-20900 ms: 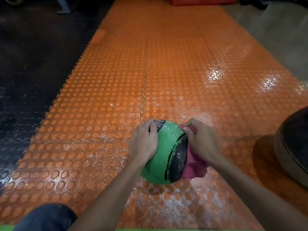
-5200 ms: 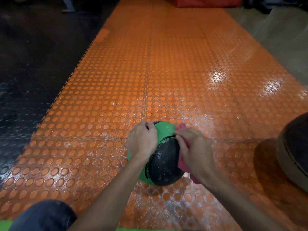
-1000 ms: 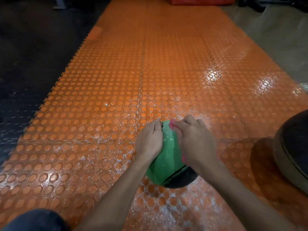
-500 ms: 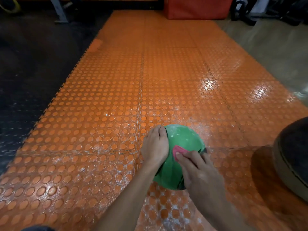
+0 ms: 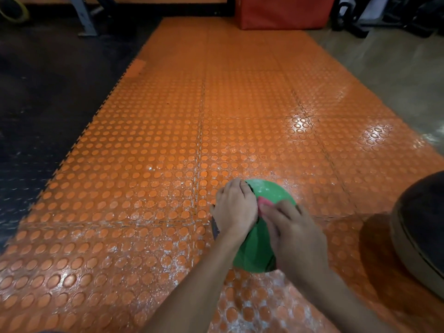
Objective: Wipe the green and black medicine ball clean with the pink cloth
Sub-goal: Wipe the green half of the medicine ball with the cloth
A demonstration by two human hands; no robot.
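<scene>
1. Cupping the medicine ball (image 5: 272, 192) from its left side, our left hand (image 5: 234, 210) curls its fingers over the ball's upper curve.
2. Our right hand (image 5: 292, 234) lies over the near right side, fingers bent and bunching the pink cloth (image 5: 263, 202) against the green surface. Only a small fold of cloth shows between our two hands.
3. We see the ball resting on the orange studded mat (image 5: 168, 152), low and right of centre, with mostly green facing us and thin black slivers at its edges.
4. White powdery specks (image 5: 242, 304) dust the mat around the ball.
5. We note a large dark ball (image 5: 422, 231) at the right edge, apart from ours, a red box (image 5: 283, 12) at the mat's far end, and black flooring (image 5: 36, 92) to the left.
</scene>
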